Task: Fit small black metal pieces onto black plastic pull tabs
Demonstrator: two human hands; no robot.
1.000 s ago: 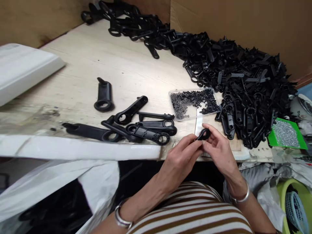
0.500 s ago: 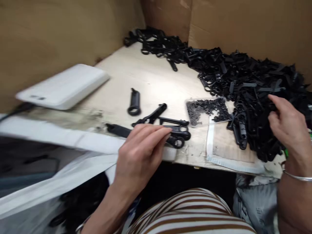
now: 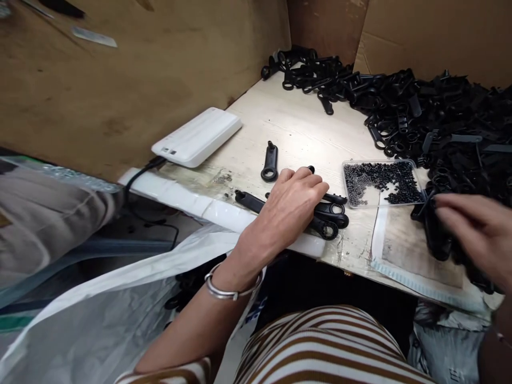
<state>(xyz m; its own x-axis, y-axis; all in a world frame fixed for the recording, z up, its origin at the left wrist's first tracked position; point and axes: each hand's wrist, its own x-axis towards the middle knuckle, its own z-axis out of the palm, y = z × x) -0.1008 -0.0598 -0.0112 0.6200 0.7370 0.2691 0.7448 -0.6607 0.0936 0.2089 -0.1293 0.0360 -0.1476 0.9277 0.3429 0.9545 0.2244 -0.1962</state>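
My left hand [image 3: 294, 205] is bent over a small group of black plastic parts near the table's front edge. Its fingers are curled down, and the fingertips and anything in them are hidden. Under and beside it lie a long handle-like black part [image 3: 250, 201] and ring-ended black parts [image 3: 328, 229]. Another ring-ended part [image 3: 270, 162] lies alone just behind. At the right, my right hand [image 3: 478, 229] is smeared by motion at the front of a large pile of black parts [image 3: 452, 117]. Its thumb and forefinger are together beside dark parts; what they hold is unclear.
A clear shallow tray [image 3: 346, 184] of tiny black pieces stands between my hands, with a flat packet [image 3: 420, 245] before it. A white box-shaped device [image 3: 196, 137] with a cable stands left. Cardboard walls [image 3: 180, 64] border the table. Another person's leg [image 3: 60, 218] shows left.
The view has shifted left, so the table things appear further right. My left hand has come over the black parts with its fingers down. My right hand has moved towards the pile's front edge.
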